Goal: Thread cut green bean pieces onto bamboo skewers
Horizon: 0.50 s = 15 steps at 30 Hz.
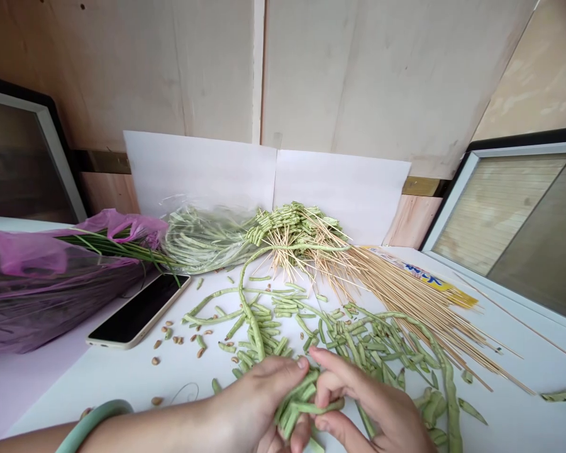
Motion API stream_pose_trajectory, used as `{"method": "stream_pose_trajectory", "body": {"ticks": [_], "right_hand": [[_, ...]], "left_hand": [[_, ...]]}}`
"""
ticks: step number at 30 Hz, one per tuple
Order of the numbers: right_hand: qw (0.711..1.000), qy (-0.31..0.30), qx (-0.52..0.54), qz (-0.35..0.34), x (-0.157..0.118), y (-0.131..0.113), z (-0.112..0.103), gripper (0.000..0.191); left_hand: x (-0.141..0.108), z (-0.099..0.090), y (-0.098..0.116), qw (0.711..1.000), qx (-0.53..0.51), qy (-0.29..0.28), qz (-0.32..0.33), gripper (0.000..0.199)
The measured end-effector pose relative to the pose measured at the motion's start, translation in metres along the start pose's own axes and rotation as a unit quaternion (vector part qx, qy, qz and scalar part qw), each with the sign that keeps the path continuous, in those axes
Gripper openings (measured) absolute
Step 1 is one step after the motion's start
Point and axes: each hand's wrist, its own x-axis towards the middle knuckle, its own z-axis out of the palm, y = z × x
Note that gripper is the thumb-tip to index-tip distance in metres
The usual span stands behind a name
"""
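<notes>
Low in the middle, my left hand [257, 399] is closed around a small bunch of cut green bean pieces [292, 402], its thumb lying on top. From the right, my right hand [372, 402] pinches the end of one bean piece [327, 406] that sticks out of the bunch. The index finger is raised and bent above it. Loose cut beans [271, 330] lie just beyond the hands. One long whole bean [446, 377] curves past my right hand. A pale green bangle [99, 418] circles my left wrist.
Wooden skewers [424, 321] fan out at the right, partly on a yellow packet [457, 296]. Skewered beans [292, 220] are piled at the back beside a clear bag of long beans [207, 239]. A phone [139, 311] and purple bag [42, 296] lie left.
</notes>
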Motion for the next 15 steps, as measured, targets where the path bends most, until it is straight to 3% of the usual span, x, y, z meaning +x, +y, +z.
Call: {"method": "stream_pose_trajectory", "body": {"ticks": [2, 5, 9, 12, 15], "right_hand": [[0.998, 0.04, 0.037, 0.041, -0.002, -0.001, 0.008, 0.064], [0.99, 0.069, 0.066, 0.107, -0.006, -0.001, 0.02, 0.053], [0.984, 0.105, 0.079, 0.122, -0.009, -0.002, 0.022, 0.045], [0.991, 0.078, 0.034, 0.105, -0.008, 0.001, 0.013, 0.037], [0.997, -0.002, -0.01, 0.073, -0.003, 0.002, 0.002, 0.019]], "left_hand": [[0.0, -0.001, -0.002, 1.0, 0.03, 0.002, 0.002, 0.063], [-0.003, -0.004, 0.0, 0.988, 0.154, -0.021, 0.016, 0.063], [-0.008, -0.004, 0.007, 0.955, 0.283, -0.071, 0.057, 0.06], [-0.014, -0.001, 0.013, 0.95, 0.283, -0.089, 0.103, 0.054], [-0.02, 0.003, 0.017, 0.952, 0.26, -0.091, 0.132, 0.053]]}}
